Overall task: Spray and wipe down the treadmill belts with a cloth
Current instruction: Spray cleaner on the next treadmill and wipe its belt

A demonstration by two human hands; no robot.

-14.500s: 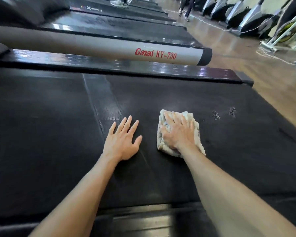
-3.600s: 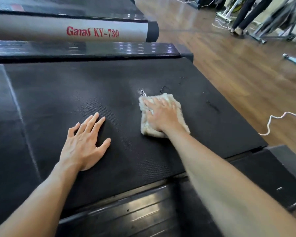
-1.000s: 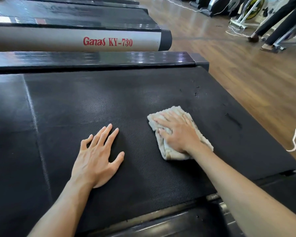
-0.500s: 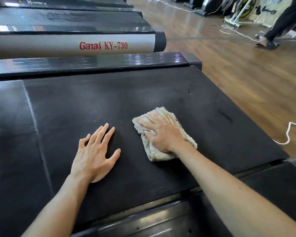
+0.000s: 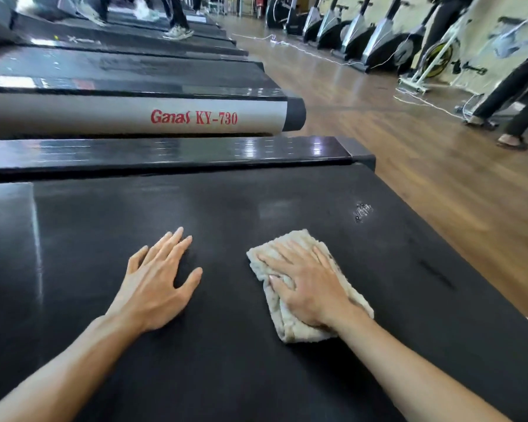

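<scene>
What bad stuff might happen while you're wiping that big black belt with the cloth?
The wet droplets sit past the cloth, so they might get missed and stay slippery. The left hand leans flat on the treadmill belt; if the belt rolls, it may slide. The right hand presses the cloth flat without gripping it, so it may bunch up.
</scene>
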